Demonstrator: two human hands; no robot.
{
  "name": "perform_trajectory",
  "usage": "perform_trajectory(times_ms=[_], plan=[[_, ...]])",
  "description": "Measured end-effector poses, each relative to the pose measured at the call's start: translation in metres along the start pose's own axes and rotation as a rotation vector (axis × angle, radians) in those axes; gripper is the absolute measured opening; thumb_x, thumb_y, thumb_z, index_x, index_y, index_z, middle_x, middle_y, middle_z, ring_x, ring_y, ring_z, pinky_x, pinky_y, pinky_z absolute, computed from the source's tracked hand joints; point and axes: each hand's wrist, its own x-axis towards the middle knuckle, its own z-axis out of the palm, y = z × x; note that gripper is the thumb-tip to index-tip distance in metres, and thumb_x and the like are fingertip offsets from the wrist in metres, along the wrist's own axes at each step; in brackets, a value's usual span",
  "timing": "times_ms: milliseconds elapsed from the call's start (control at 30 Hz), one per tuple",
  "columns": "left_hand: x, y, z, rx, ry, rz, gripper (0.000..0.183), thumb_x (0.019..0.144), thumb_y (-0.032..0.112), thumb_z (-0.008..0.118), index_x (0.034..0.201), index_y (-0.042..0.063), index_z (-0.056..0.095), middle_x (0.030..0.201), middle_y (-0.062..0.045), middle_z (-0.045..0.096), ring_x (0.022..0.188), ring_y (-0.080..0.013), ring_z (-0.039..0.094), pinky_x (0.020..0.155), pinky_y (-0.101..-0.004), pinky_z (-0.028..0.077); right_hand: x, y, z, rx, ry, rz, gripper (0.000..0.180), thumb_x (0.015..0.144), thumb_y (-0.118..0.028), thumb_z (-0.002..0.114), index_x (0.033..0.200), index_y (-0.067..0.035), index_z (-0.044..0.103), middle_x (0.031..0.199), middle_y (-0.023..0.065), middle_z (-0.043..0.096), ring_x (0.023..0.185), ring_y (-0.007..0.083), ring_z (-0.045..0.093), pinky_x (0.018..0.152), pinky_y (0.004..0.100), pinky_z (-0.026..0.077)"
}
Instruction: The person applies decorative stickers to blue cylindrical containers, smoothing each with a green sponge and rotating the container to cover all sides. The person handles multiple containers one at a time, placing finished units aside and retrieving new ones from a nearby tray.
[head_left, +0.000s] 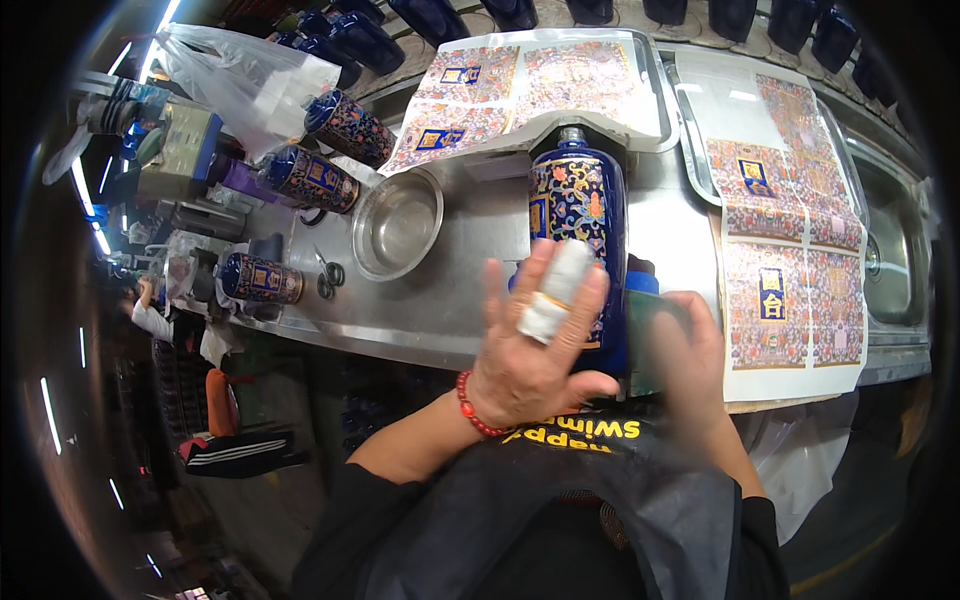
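Observation:
A dark blue bottle (577, 195) with a floral decal and a threaded neck lies before me, its neck pointing away. My left hand (517, 367) is spread over its lower part, fingers apart. One finger wears a white wrapping, and a red bead bracelet circles the wrist. Right of the bottle, my right hand (694, 360) is motion-blurred beside a green flat piece (646, 345). Whether it grips that piece is unclear. A blue object (641, 283) shows just above the green piece. Part of the bottle is hidden under my left hand.
Printed decal sheets (769, 307) lie at the right and across a metal tray (664, 90). A steel bowl (397, 225), scissors (328, 277) and decorated bottles (311, 178) stand at left. A sink (889, 255) is far right. Plain blue bottles (731, 19) line the back.

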Motion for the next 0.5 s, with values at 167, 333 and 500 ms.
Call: perform_trajectory(times_ms=[167, 333, 500], plan=[[-0.019, -0.004, 0.01, 0.028, 0.006, -0.022, 0.085, 0.097, 0.071, 0.038, 0.149, 0.003, 0.05, 0.151, -0.023, 0.049, 0.149, -0.0398, 0.034, 0.123, -0.0595, 0.0, -0.002, 0.001, 0.001, 0.109, -0.008, 0.04, 0.021, 0.103, -0.02, 0.06, 0.113, -0.002, 0.057, 0.095, -0.001, 0.063, 0.086, 0.0038, 0.053, 0.075, 0.0206, 0.045], [-0.012, 0.003, 0.012, 0.092, 0.008, 0.092, 0.073, 0.099, 0.064, 0.043, 0.141, 0.007, 0.059, 0.145, -0.014, 0.058, 0.147, -0.0332, 0.04, 0.123, -0.0604, 0.003, -0.003, 0.006, 0.002, 0.106, 0.015, 0.023, 0.02, 0.104, -0.019, 0.059, 0.114, -0.002, 0.057, 0.097, -0.0004, 0.063, 0.088, 0.004, 0.054, 0.076, 0.0199, 0.046], [-0.014, 0.0, 0.01, -0.03, 0.005, 0.243, 0.064, 0.099, 0.057, 0.051, 0.136, 0.006, 0.063, 0.139, -0.014, 0.062, 0.143, -0.0374, 0.044, 0.124, -0.0602, 0.001, -0.002, -0.007, 0.001, 0.251, 0.011, 0.061, 0.02, 0.103, -0.017, 0.059, 0.116, -0.002, 0.057, 0.101, 0.0024, 0.065, 0.089, 0.0056, 0.058, 0.078, 0.0218, 0.05]])
